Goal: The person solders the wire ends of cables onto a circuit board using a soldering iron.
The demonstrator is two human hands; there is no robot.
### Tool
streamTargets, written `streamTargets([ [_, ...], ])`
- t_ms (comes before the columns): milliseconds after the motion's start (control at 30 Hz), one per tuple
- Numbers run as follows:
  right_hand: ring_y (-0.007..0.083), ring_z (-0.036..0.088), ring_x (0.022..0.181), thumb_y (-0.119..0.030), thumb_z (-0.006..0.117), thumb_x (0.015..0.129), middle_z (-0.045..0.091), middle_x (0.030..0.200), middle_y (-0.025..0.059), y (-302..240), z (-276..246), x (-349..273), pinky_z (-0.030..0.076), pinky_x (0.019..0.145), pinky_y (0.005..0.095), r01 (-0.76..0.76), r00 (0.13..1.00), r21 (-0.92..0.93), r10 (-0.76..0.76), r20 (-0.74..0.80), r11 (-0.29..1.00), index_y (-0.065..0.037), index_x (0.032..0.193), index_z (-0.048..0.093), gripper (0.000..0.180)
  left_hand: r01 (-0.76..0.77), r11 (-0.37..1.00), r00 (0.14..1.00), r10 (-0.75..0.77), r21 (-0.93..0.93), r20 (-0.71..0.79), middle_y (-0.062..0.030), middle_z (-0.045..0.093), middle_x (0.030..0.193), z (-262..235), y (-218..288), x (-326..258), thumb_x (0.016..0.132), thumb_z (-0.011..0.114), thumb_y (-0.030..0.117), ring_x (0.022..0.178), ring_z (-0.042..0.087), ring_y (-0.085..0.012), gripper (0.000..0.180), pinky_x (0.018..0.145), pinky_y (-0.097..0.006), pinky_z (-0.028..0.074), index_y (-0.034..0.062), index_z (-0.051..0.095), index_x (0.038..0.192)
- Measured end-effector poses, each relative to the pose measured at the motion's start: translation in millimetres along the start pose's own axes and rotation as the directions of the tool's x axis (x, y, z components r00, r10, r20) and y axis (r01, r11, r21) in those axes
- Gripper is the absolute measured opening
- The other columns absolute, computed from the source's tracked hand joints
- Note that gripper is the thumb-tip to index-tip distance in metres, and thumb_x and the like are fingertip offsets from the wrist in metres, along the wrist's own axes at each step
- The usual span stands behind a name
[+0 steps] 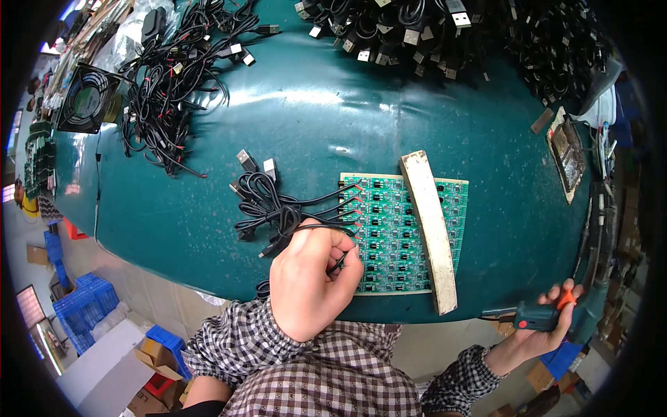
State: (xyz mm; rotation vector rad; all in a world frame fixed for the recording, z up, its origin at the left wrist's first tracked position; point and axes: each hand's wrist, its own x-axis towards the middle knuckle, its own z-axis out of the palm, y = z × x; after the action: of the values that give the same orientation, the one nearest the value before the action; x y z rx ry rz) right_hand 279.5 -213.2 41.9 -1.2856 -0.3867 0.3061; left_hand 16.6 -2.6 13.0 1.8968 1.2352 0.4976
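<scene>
The left hand (310,281) pinches a thin black cable (278,208) against the left edge of a green circuit board panel (389,236), which lies on the teal surface (292,125) under a pale curved bar (431,229). The right hand (549,326), off the surface edge, is closed around a dark green soldering tool with an orange trigger (542,314)
</scene>
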Motion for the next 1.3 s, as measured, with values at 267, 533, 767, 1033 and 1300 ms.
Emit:
streamTargets([
  [267, 0.0214, 0.058, 0.084, -0.014, 0.062, 0.086, 0.048, 0.102, 0.0157, 8, 30, -39, 0.058, 0.068, 0.0303, -0.069, 0.989, -0.019, 0.071, 0.127, 0.997, -0.001, 0.112, 0.040, 0.037, 0.001, 0.995, 0.994, -0.012, -0.095, -0.112, -0.0028, 0.055, 0.076, 8, -7, -8, 0.077, 0.073, 0.001, 0.058, 0.050, -0.0061, 0.013, 0.051, -0.020, 0.041, 0.0023, 0.061, 0.081],
  [533, 0.0266, 0.062, 0.082, -0.017, 0.066, 0.078, 0.052, 0.096, 0.0169, 0, 42, -71, 0.062, 0.068, 0.0374, -0.239, 0.962, -0.131, 0.253, 0.100, 0.962, 0.003, 0.117, 0.040, 0.051, 0.000, 0.993, 0.994, -0.013, -0.121, -0.107, -0.0030, 0.056, 0.078, 9, -8, -6, 0.077, 0.074, 0.001, 0.060, 0.052, -0.0061, 0.013, 0.054, -0.020, 0.043, 0.0020, 0.061, 0.081],
  [767, 0.0310, 0.067, 0.083, -0.026, 0.070, 0.081, 0.061, 0.097, 0.0211, -3, 44, -88, 0.061, 0.071, 0.0423, -0.356, 0.914, -0.167, 0.379, 0.143, 0.920, 0.005, 0.118, 0.050, 0.052, 0.029, 0.996, 0.996, -0.037, -0.089, -0.084, -0.0055, 0.058, 0.077, 8, -5, -5, 0.077, 0.072, 0.005, 0.060, 0.058, -0.0132, 0.012, 0.056, -0.026, 0.051, 0.0033, 0.060, 0.081],
  [1033, 0.0291, 0.069, 0.074, -0.037, 0.067, 0.084, 0.065, 0.091, 0.0220, -4, 56, -105, 0.061, 0.068, 0.0390, -0.446, 0.836, -0.310, 0.514, 0.192, 0.840, 0.010, 0.107, 0.057, 0.053, 0.031, 0.994, 0.997, -0.038, -0.105, -0.061, -0.0041, 0.056, 0.077, 6, -6, -3, 0.077, 0.072, 0.003, 0.059, 0.054, -0.0097, 0.012, 0.054, -0.023, 0.047, 0.0021, 0.061, 0.081],
  [1300, 0.0275, 0.069, 0.076, -0.038, 0.067, 0.085, 0.065, 0.091, 0.0216, 1, 55, -121, 0.059, 0.070, 0.0364, -0.444, 0.808, -0.418, 0.556, 0.197, 0.793, 0.007, 0.102, 0.059, 0.049, 0.019, 0.988, 0.997, -0.030, -0.151, -0.068, -0.0026, 0.054, 0.075, 5, -8, -3, 0.077, 0.072, 0.002, 0.059, 0.049, -0.0061, 0.011, 0.053, -0.020, 0.042, 0.0004, 0.062, 0.081],
])
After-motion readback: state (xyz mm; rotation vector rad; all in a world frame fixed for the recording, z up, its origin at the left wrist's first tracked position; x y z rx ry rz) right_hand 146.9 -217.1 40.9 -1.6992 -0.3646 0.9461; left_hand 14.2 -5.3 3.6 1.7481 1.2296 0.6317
